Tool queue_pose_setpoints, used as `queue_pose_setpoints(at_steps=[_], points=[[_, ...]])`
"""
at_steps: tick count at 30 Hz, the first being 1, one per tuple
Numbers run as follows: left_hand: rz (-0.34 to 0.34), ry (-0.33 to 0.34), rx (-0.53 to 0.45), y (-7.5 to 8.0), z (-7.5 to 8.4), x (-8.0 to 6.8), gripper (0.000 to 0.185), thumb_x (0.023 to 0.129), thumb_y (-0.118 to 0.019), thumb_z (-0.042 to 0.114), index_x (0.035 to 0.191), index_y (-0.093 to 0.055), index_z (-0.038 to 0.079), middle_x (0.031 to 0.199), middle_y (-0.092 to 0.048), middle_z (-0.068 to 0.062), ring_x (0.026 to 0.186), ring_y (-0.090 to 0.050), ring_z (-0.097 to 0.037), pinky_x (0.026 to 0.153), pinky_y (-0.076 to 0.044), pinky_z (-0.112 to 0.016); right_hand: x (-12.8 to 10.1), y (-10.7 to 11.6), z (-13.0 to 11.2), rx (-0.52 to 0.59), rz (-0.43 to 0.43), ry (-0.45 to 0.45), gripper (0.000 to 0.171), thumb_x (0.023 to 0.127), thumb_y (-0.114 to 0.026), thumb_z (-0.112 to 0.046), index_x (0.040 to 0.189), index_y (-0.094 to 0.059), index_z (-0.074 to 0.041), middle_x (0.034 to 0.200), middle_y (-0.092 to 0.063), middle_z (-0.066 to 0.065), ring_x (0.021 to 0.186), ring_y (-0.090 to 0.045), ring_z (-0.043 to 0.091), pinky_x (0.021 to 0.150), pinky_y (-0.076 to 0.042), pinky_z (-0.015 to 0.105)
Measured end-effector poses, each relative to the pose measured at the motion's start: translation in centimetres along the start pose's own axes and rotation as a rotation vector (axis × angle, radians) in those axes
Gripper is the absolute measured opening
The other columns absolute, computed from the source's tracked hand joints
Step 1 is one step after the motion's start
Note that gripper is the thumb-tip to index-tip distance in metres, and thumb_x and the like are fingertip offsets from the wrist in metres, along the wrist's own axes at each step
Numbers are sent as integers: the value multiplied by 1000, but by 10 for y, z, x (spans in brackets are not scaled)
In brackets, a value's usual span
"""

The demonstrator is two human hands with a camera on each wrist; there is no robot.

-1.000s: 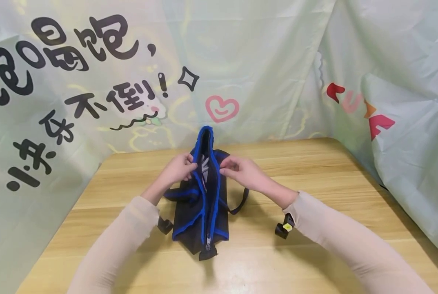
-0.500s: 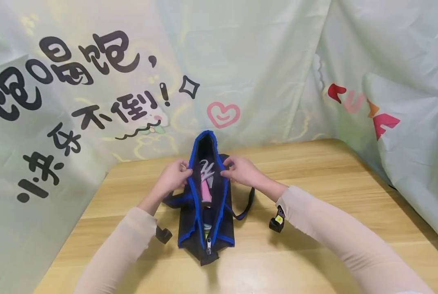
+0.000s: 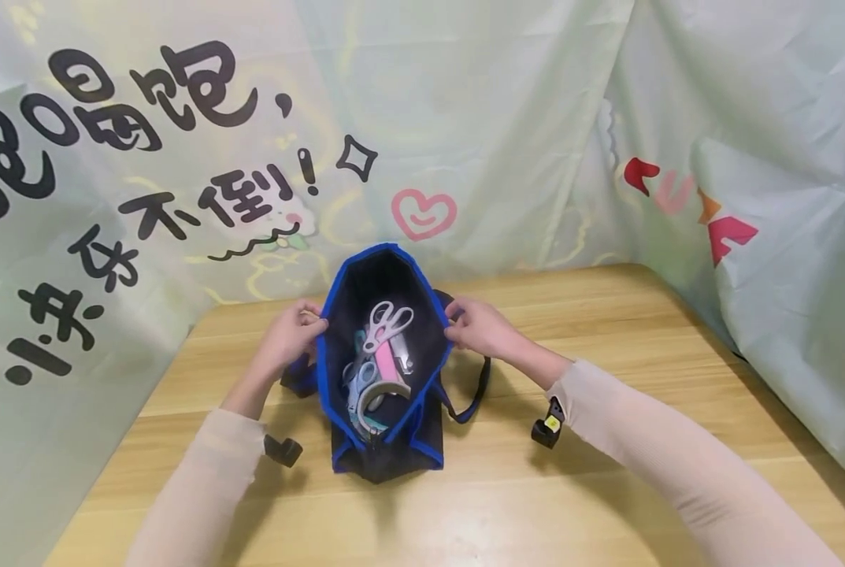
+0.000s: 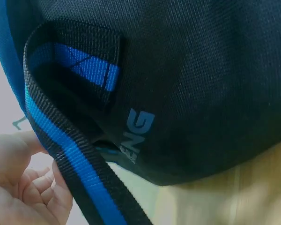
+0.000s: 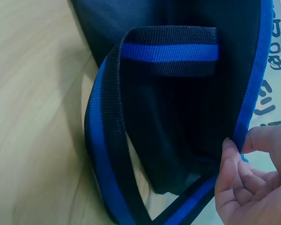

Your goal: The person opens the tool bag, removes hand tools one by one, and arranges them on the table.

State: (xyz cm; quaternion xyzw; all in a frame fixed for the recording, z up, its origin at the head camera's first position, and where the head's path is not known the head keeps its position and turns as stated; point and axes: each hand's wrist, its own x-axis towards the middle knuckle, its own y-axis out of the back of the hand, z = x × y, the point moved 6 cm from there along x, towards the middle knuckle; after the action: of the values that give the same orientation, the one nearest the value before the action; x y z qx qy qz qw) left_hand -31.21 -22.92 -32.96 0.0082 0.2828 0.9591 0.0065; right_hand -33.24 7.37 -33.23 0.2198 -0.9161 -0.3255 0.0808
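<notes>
While spread wide at mid-worktop (image 3: 606, 488) by left hand (image 3: 287, 335) at nine o'clock and right hand (image 3: 480, 327) at three, both pinching the blue rim, soft tool bag (image 3: 383, 441) probably sags, weighted by scissors (image 3: 387, 323); best held at rim.

- Tool bag (image 3: 387, 449) stands mid-table (image 3: 606, 488), mouth up.
- Left hand (image 3: 289, 339) on the bag's left rim; right hand (image 3: 480, 327) on the right rim.
- Scissors (image 3: 387, 323) lie inside, toward the back; tape roll (image 3: 379, 390) in front of them.
- Handle strap (image 3: 473, 394) hangs right of the bag.
- Printed backdrop (image 3: 181, 157) behind the table.
</notes>
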Motion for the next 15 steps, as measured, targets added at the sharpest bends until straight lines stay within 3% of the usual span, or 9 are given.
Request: queue_pose_setpoints(at_steps=[5, 15], points=[[16, -3, -78, 11, -18, -7, 31, 95, -59, 11, 117, -47, -7, 78, -63, -7, 60, -62, -17, 60, -56, -30, -8, 3, 12, 22, 4, 13, 31, 92, -61, -10, 119, -53, 2, 76, -66, 15, 71, -63, 36, 56, -45, 29], [19, -9, -79, 16, -50, -14, 29, 96, -60, 11, 117, -50, -7, 76, -58, -3, 65, -55, -13, 61, -49, -24, -18, 3, 43, 62, -4, -31, 34, 93, -61, -10, 122, -51, 5, 79, -65, 10, 83, -67, 38, 64, -51, 31]])
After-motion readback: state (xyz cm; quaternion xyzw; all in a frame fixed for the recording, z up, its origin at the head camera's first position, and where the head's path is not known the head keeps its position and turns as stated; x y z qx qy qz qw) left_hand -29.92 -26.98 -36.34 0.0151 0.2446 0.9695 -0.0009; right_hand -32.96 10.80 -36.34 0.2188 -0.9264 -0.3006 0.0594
